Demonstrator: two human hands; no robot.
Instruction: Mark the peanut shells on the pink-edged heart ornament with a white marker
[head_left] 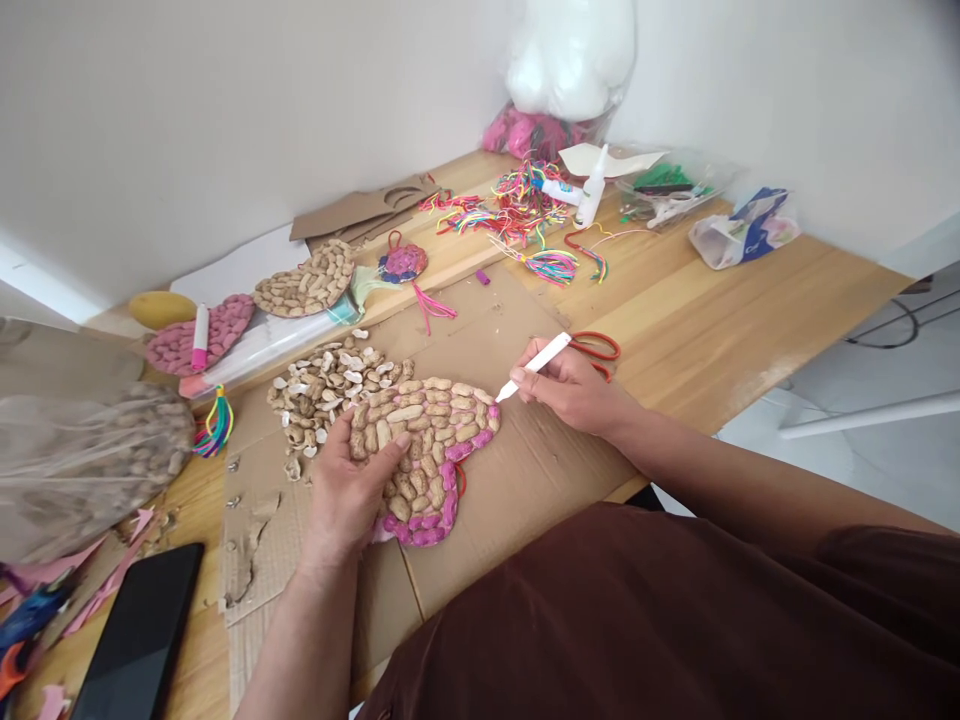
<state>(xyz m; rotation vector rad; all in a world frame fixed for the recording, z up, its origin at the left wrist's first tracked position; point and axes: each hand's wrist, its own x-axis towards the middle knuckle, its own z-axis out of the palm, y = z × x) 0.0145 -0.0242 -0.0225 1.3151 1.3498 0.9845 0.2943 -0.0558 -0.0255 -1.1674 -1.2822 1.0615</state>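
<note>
A heart-shaped panel covered in peanut shells (pixel 420 440) lies tilted over the brown cardboard (pixel 525 450). Its right and lower edge shells are coloured magenta; the others are bare tan. My left hand (pixel 352 480) grips the panel's left side, thumb on top and the other fingers mostly hidden. Pinched in my right hand (pixel 562 385) is a white marker pen (pixel 534 367), its tip at the panel's upper right edge beside a magenta shell. A magenta pen cap (pixel 482 277) rests farther back on the cardboard. Just behind the panel sits a pile of loose peanut shells (pixel 330 385).
Red cord (pixel 596 350) lies beside my right hand. Behind are colourful tassels (pixel 551 265), a glue bottle (pixel 592 190) and a tan peanut-shell heart (pixel 306 280). A pink shell piece (pixel 214 330) bears another marker (pixel 199 335). A phone (pixel 139 635) and a plastic shell bag (pixel 90 450) occupy the left.
</note>
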